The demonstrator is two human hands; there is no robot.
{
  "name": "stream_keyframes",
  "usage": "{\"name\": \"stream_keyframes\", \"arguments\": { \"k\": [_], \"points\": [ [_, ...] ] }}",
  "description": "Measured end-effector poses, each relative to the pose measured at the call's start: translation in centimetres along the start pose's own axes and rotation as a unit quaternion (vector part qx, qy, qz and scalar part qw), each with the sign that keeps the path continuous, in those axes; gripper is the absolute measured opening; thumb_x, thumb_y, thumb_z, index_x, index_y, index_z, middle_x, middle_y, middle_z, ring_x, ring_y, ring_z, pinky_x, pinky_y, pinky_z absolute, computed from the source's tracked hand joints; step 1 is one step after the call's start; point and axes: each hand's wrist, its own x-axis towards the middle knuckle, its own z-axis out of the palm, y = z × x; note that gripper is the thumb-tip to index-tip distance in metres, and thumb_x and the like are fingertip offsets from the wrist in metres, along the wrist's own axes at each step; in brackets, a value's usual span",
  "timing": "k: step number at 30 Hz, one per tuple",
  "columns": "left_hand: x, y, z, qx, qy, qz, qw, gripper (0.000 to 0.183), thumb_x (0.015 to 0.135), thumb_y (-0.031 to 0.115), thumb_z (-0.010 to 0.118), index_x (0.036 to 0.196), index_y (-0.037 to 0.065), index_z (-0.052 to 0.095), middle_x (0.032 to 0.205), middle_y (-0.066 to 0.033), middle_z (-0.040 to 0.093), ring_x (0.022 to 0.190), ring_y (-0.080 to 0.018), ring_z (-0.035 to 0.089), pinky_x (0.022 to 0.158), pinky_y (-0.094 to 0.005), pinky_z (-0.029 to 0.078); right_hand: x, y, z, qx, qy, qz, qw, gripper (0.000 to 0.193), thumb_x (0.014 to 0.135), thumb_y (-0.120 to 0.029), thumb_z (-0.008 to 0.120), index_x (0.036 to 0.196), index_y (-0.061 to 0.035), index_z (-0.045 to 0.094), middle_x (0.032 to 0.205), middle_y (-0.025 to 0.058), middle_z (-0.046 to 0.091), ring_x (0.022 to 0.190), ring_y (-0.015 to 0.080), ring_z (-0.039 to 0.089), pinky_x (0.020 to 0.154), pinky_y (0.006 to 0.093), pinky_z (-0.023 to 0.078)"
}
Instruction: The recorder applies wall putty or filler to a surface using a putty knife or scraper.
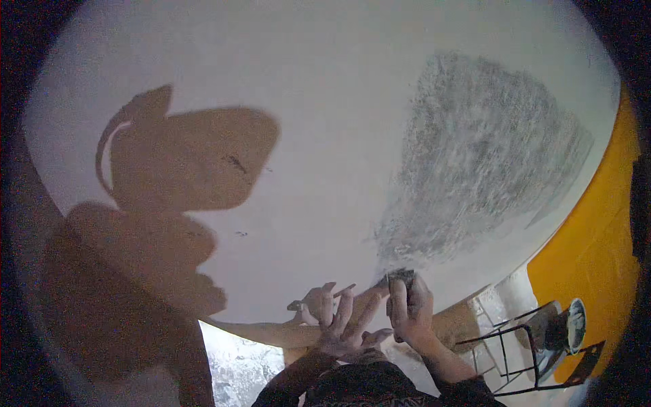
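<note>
In front of me is a large white surface [332,156], with a rough grey, streaky patch [488,149] on its right side. My right hand [411,308] is closed around a small dark pad [401,275], pressed to the surface at the patch's lower tip. The pad's exact kind is hard to make out, as fingers cover most of it. Just to the left, my left hand [337,317] has its fingers stretched and spread close to the surface, with nothing in it. Whether its fingertips touch the surface, I cannot tell.
A broad brown shadow [190,156] falls across the left, over some small dark marks. Lower right stand a black metal frame [505,359] and a round bucket-like container [576,325], by an orange wall [576,244]. Pale, shiny sheeting [241,366] lies below the surface.
</note>
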Motion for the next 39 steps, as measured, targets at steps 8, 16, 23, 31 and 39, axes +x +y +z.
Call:
{"name": "stream_keyframes", "arguments": {
  "k": [8,16,23,31,39],
  "points": [
    [0.2,0.7,0.3,-0.062,0.105,-0.030,0.992,0.059,0.083,0.064,0.040,0.121,0.023,0.056,0.141,-0.0156,0.032,0.135,-0.0375,0.013,0.101,-0.0643,-0.006,0.0,-0.4,0.7,-0.019,0.090,-0.213,0.973,0.019,0.094,-0.016,0.045,0.089,0.0009,0.051,0.057,0.0006,0.049,0.044,0.0048,0.044,0.040,0.0202,0.034],
    [-0.2,1.0,-0.7,-0.072,0.084,-0.053,0.992,0.059,0.081,0.065,0.042,0.124,0.026,0.054,0.141,-0.0140,0.031,0.135,-0.0373,0.012,0.100,-0.0645,-0.009,-0.3,-0.5,0.8,-0.038,0.103,-0.161,0.981,0.014,0.090,-0.012,0.050,0.087,0.0018,0.053,0.062,0.0124,0.059,0.051,0.0180,0.060,0.048,0.0301,0.045],
    [-0.2,1.4,-0.4,-0.084,0.133,-0.052,0.986,0.056,0.082,0.065,0.041,0.122,0.028,0.055,0.140,-0.0119,0.034,0.135,-0.0333,0.016,0.102,-0.0636,-0.005,-0.3,-0.6,0.3,-0.003,0.060,-0.129,0.990,0.018,0.091,-0.016,0.049,0.091,0.0018,0.055,0.061,0.0130,0.059,0.051,0.0184,0.059,0.046,0.0299,0.044],
    [0.7,1.0,-2.8,-0.164,0.216,0.023,0.962,0.045,0.077,0.045,0.064,0.114,0.019,0.060,0.128,-0.0105,0.046,0.120,-0.0295,0.042,0.099,-0.0498,0.033,-0.5,-4.0,-0.4,0.018,0.025,-0.083,0.996,0.026,0.094,-0.023,0.045,0.093,0.0014,0.054,0.058,0.0071,0.056,0.047,0.0108,0.054,0.044,0.0261,0.043],
    [2.7,1.7,-4.5,-0.465,-0.110,-0.111,0.871,0.033,0.076,0.027,0.068,0.096,0.002,0.060,0.088,-0.0141,0.064,0.075,-0.0284,0.063,0.066,-0.0367,0.050,-1.2,-5.3,-3.3,0.202,-0.007,-0.048,0.978,0.033,0.095,-0.031,0.041,0.082,-0.0019,0.048,0.060,0.0072,0.055,0.040,0.0114,0.049,0.033,0.0236,0.038]
  ]
}}
